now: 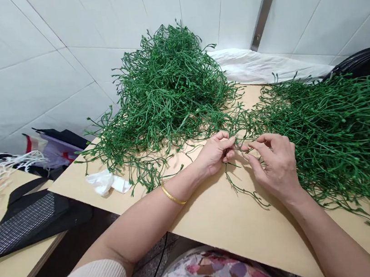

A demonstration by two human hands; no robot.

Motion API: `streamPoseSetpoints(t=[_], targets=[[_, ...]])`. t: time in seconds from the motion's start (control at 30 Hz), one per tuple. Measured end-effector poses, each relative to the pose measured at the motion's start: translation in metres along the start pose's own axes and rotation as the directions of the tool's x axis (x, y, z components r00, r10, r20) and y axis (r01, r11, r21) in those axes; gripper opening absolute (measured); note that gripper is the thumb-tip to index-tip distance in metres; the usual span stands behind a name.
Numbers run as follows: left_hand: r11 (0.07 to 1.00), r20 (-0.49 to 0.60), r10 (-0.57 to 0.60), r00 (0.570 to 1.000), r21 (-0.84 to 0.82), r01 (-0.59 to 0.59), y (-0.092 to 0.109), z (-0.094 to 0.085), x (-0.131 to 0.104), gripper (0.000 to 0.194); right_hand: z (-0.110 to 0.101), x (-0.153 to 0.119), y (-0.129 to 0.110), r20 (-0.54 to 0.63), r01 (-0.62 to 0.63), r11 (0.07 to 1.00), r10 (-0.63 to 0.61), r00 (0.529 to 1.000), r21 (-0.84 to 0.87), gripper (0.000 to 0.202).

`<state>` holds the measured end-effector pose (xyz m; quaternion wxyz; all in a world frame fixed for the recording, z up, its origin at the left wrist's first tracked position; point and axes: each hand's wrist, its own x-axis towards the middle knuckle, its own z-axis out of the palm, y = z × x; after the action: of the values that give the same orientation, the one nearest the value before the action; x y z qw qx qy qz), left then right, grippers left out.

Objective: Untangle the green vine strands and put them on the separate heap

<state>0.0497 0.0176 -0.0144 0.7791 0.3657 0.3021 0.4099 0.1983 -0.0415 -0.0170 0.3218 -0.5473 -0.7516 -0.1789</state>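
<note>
Beige table (213, 217) is spanning mid-frame, white tiled wall (119, 10) rising behind. Left hand (215, 153) and right hand (274, 165) are pinching thin green stems (236, 141), right of centre. Loose strand (245, 190) is trailing below, long axis slanting lower right. Green piles (172, 83) are filling upper centre and right.

No text, label, brand, number or sign can be read on or around the pale tan, straight-edged, flat-topped table (213, 217).

The head camera looks forward and down at nearby fingers (257, 170).
</note>
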Motion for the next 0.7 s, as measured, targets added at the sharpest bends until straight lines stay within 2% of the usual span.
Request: streamPoseSetpoints(t=[0.13, 0.3, 0.47, 0.6, 0.7], targets=[[0.998, -0.024, 0.045, 0.999, 0.045, -0.044, -0.001, -0.001, 0.002, 0.023, -0.001, -0.001, 0.001, -0.047, 0.05, 0.994, -0.054, 0.997, -0.096, 0.012], [0.987, -0.096, 0.12, 0.988, 0.119, -0.109, -0.002, 0.0, 0.002, 0.021, 0.0, -0.001, 0.001, -0.034, 0.134, 0.987, -0.137, 0.99, -0.089, 0.006], [0.997, -0.103, 0.073, 0.992, 0.01, -0.072, -0.003, 0.003, 0.0, 0.022, 0.004, 0.0, -0.001, 0.017, 0.087, 0.996, -0.087, 0.996, 0.002, 0.016], [0.992, -0.024, -0.022, 0.999, -0.121, 0.019, -0.004, 0.005, -0.002, 0.023, 0.008, 0.001, -0.007, 0.07, 0.04, 0.997, -0.044, 0.997, 0.067, 0.02], [0.987, 0.014, -0.042, 0.999, -0.156, 0.044, -0.004, 0.006, -0.003, 0.024, 0.011, 0.001, -0.01, 0.101, -0.048, 0.991, 0.035, 0.994, 0.123, 0.018]])
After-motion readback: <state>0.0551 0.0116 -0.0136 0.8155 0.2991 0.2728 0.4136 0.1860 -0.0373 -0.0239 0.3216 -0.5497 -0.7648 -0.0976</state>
